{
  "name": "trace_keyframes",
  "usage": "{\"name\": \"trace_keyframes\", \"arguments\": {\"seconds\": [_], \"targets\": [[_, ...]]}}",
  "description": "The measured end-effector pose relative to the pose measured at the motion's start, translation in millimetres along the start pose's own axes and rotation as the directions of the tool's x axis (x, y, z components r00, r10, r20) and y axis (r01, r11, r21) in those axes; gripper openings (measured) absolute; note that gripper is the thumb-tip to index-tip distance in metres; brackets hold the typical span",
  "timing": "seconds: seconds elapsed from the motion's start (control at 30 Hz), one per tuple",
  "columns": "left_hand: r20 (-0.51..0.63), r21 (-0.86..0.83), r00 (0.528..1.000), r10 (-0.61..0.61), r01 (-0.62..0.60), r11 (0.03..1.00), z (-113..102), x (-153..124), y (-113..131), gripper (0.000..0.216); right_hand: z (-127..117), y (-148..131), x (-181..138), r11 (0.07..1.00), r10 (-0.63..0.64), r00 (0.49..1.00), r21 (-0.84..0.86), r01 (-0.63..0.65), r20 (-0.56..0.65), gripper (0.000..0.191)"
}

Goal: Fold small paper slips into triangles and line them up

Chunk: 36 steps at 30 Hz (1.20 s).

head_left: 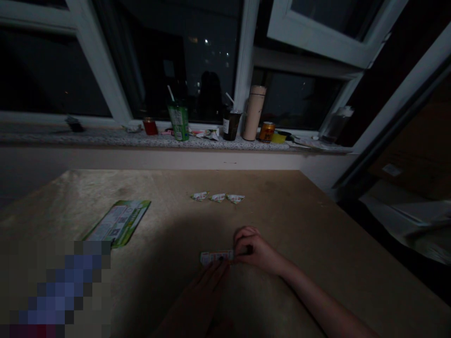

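Note:
A narrow printed strip [211, 257], perhaps a flattened wrapper, lies on the table in front of me. My left hand [211, 277] rests with its fingers stretched out over the strip's near edge; it is in dim shadow. At the strip's right end, my right hand [257, 249] is closed in a pinch, thumb and forefinger on that end. Beyond the hands sit three small folded triangular pieces, the left one [200, 196], the middle one [218, 198] and the right one [235, 198], in similar green and white print.
A green printed pouch [121, 223] lies flat on the table [282, 202] at left, its near end beside a blurred-out patch. On the windowsill [123, 139] stand a green cup [179, 121], a dark cup [231, 124], a tall flask [254, 112] and a gold can [267, 132].

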<state>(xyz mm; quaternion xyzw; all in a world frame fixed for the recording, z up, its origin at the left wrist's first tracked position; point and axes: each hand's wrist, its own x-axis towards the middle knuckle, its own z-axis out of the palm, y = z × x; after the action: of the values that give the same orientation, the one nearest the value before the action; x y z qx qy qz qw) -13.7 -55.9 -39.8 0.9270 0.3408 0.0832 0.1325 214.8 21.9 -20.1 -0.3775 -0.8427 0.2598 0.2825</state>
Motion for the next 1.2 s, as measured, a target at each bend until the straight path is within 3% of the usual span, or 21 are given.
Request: {"name": "trace_keyframes", "arguments": {"seconds": [0.37,0.6,0.77,0.93,1.2], "targets": [[0.046,-0.039,0.997,-0.058,0.059,0.997,-25,8,15,0.079,-1,-11,1,0.985,0.076,0.993,-0.163,-0.061,0.086,0.007],[0.090,-0.129,0.989,-0.121,0.132,0.983,-14,17,10,0.091,2,-14,-3,0.974,0.019,0.995,-0.225,0.003,0.095,0.004],[0.128,-0.128,0.982,-0.142,0.158,0.979,-19,18,16,0.092,1,-14,-1,0.984,0.007,0.997,-0.177,0.006,0.071,0.008],[0.079,-0.147,0.984,-0.158,0.169,0.975,-20,13,19,0.087,-9,-3,4,0.992,0.129,0.992,-0.012,-0.129,0.012,0.014],[0.042,-0.112,0.986,-0.162,0.166,0.980,-21,10,22,0.089,-8,-2,5,0.959,0.278,0.951,-0.092,-0.267,0.135,0.013]]}}
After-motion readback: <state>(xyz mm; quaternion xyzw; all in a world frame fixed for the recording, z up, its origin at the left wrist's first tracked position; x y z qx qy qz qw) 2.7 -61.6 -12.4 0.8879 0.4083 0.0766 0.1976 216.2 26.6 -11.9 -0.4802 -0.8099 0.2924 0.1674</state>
